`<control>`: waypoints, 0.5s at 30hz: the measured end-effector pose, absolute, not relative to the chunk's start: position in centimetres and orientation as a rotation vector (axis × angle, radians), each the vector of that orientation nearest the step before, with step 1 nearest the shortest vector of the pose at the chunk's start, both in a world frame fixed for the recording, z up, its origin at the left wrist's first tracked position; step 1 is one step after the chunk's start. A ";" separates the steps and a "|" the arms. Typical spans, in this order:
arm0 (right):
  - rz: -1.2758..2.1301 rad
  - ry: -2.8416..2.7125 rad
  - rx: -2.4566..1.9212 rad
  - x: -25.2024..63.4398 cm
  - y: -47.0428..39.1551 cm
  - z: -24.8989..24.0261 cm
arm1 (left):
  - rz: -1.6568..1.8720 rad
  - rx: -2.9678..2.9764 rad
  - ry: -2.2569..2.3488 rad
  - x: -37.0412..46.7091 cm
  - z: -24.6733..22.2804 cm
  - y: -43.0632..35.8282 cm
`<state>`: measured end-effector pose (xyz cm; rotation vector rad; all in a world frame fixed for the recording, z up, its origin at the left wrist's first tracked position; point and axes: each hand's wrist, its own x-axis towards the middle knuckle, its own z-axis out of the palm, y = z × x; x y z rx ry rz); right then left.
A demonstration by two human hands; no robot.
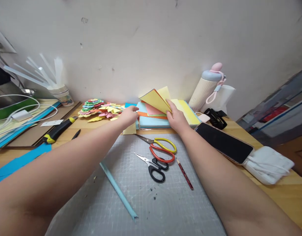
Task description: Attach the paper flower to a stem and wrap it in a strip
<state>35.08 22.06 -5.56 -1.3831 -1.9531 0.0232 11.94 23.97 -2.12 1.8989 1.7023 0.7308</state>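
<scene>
Yellow paper [154,98] up at the far centre, lifted at a slant over the pastel paper stack [154,123] by the wall [131,39]. My R hand [179,119] has its near right corner, thumb & fingers closed on it. L hand [128,117] is at the stack's left end, fingers bent; can't tell if they grip anything.

Handling, my read: v. light, thin, a bit springy, prob. slides easily on its neighbours & creases if pinched hard. Best hold = flat pinch at a corner or along an edge, w/ the other hand steadying the pile.

Under it, a pink sheet [153,109] & an orange strip [147,114] on the stack. Just left, layered paper cut-outs [93,105], multicolour. Nearer, on the grey cutting mat [111,216]: red/yellow-handled scissors [152,142] touching the black-handled pair [150,161], pencil [185,173] to their right, pale blue paper roll [118,190] lying diagonally, nearer & left.

Further out: cutter [59,130] & paper cups [61,95] w/ clear sticks on the left; bottle [206,87] far right, phone [224,142] & white charger [269,164] nearer on the right.
</scene>
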 end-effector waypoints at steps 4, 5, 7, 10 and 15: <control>-0.036 -1.965 -1.310 35.0 22.0 -5.8 | 0.535 2.204 1.763 12.4 -2.9 24.8; -0.053 -1.972 -1.307 35.0 22.0 -5.9 | 0.478 2.283 1.764 12.6 -2.9 24.9; -0.091 -1.977 -1.326 34.9 22.1 -6.0 | 0.372 2.423 1.769 13.0 -2.8 24.9; -0.160 -1.966 -1.382 34.6 22.0 -6.0 | 0.251 2.565 1.795 13.6 -2.7 24.8; -0.286 -1.948 -1.476 33.8 21.8 -5.5 | 0.169 2.625 1.898 14.2 -3.2 24.9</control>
